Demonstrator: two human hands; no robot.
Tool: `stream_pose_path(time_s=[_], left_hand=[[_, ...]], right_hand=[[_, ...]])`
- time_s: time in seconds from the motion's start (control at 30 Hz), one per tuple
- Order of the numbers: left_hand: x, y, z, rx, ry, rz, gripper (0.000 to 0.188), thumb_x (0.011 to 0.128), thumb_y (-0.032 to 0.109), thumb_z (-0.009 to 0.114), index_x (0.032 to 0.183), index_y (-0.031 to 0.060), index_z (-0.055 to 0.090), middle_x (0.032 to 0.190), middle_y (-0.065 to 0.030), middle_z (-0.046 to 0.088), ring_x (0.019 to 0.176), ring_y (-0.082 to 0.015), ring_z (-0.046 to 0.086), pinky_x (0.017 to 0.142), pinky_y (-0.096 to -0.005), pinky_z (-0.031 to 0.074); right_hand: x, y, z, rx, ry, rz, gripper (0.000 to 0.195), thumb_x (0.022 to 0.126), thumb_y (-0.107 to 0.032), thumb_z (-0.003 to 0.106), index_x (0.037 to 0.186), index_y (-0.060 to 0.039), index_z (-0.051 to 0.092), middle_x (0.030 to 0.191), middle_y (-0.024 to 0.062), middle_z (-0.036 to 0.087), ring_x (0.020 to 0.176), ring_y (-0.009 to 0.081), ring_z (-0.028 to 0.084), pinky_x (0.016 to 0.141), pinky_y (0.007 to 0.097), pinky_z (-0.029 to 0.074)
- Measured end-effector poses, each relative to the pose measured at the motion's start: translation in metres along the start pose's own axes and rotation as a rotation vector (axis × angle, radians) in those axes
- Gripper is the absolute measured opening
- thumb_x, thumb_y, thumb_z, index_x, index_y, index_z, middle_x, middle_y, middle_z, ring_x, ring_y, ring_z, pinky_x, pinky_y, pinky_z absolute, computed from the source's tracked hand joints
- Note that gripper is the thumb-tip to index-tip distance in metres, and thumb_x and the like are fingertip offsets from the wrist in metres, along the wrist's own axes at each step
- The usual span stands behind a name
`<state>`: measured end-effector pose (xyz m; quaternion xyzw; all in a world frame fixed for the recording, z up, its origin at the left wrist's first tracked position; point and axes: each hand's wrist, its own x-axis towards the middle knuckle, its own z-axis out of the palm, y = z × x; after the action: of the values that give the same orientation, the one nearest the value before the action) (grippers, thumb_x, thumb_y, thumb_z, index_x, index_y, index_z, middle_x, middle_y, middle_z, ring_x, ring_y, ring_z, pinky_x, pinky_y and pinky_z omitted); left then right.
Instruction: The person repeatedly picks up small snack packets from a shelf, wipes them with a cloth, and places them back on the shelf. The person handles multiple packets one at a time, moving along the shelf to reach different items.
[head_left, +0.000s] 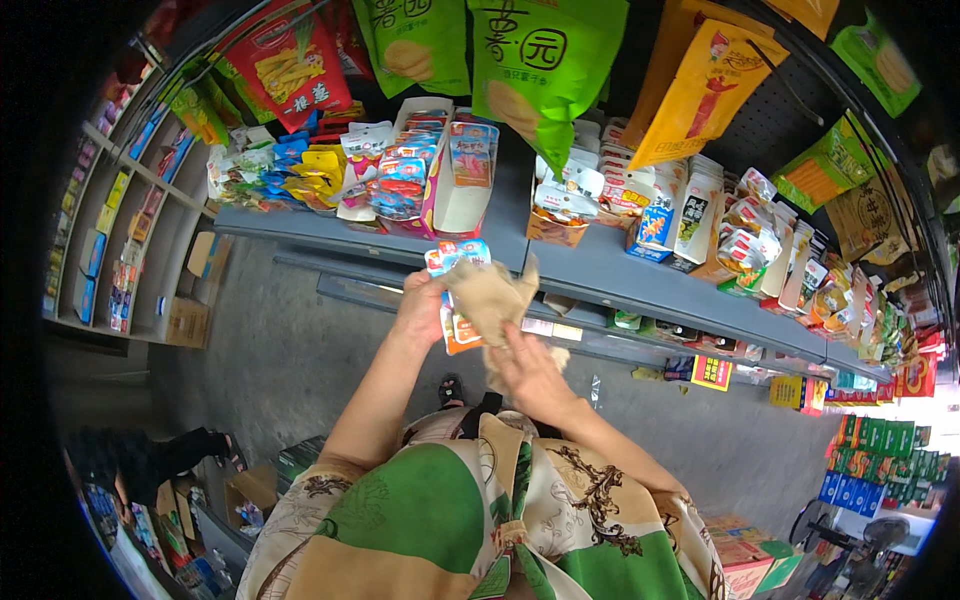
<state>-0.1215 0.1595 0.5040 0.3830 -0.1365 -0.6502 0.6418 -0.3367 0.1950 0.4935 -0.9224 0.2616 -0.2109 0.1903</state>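
My left hand grips a few small flat snack packets in blue, white and orange, in front of the shelf edge. A tan cloth lies across the packets, blurred, and covers much of them. Pressed on the cloth from the right is my right hand, its fingers bent over the lower part. Just beyond the hands, on the grey shelf, stands an open display box with one similar packet upright at its back. A fuller box of packets is beside it.
Large green snack bags and a yellow bag hang low over the shelf. Boxes of packets line it to the right. At lower left a person's leg shows near an open carton. A fan stands lower right.
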Motion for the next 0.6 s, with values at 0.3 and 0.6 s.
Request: stream_pose_path(time_s=[0.3,0.6], left_hand=[[-0.024,-0.008,0.020,0.150,-0.130,-0.027,0.017,0.082,0.003,0.060,0.097,-0.0047,0.062,0.092,-0.0115,0.066,0.080,-0.0180,0.065,0.072,-0.0322,0.054],[-0.038,-0.022,0.037,0.213,-0.154,-0.078,0.020,0.083,0.008,0.063,0.100,-0.0011,0.061,0.090,-0.0092,0.065,0.077,-0.0143,0.064,0.068,-0.0290,0.053]], right_hand=[[0.000,0.041,-0.011,1.467,0.109,0.614,0.035,0.088,-0.018,0.059,0.116,0.0008,0.052,0.102,0.0048,0.060,0.090,0.0098,0.054,0.079,0.0258,0.046],[0.017,0.034,-0.008,0.810,0.003,0.374,0.040,0.083,-0.031,0.064,0.103,0.0026,0.055,0.088,0.0190,0.062,0.084,0.0274,0.061,0.078,0.0344,0.046]])
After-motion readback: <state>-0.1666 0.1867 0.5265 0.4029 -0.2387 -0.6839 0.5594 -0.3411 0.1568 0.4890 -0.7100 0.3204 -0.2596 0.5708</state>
